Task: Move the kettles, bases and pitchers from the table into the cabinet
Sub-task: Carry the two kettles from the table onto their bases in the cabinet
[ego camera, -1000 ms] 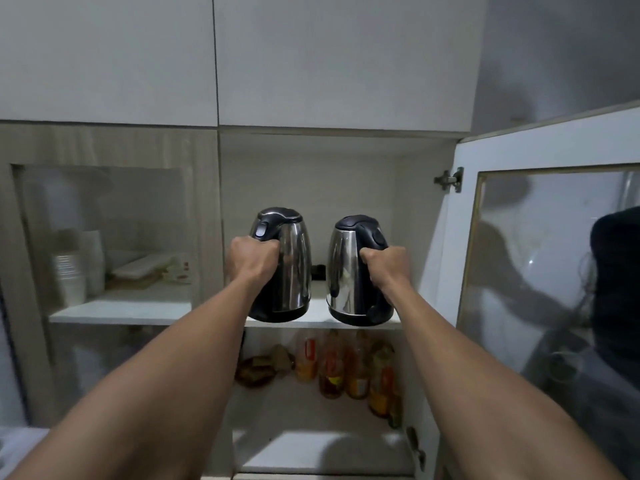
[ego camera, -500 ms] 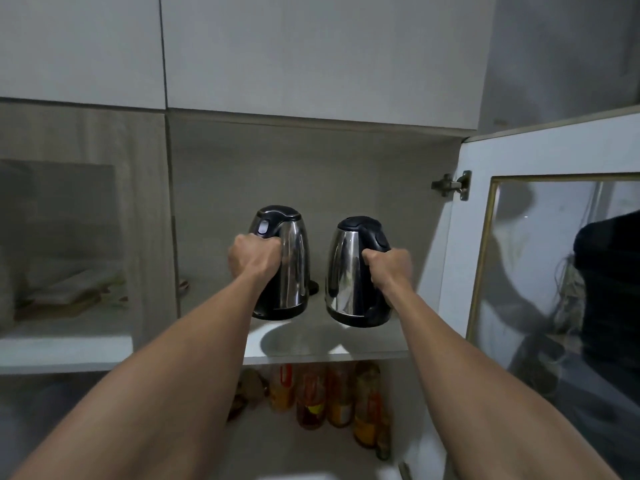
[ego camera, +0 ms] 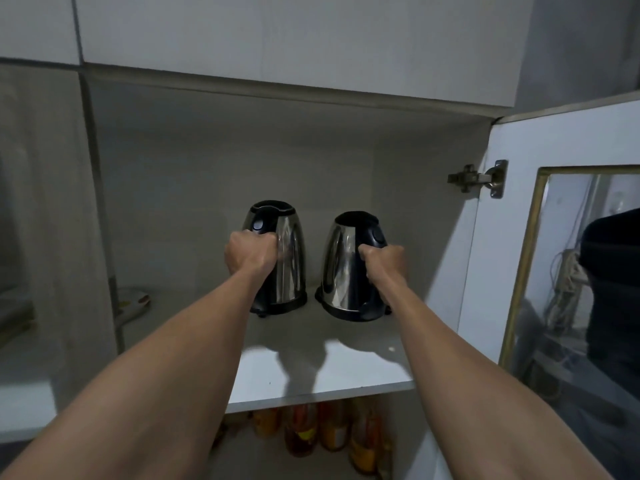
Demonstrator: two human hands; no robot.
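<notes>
Gripping handles: left hand fisted on left kettle, right hand fisted on right kettle. Both kettles upright, side by side, apart, deep on cabinet shelf, door open.

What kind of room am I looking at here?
Probably a home kitchen. Two steel electric kettles, the left kettle and right kettle, stand on a cabinet shelf, with bottles of what may be sauce or oil stored on the level below.

I see 2 steel kettles w/ black lids: left kettle upright, right kettle seemingly tilted, both on cabinet shelf.
</notes>
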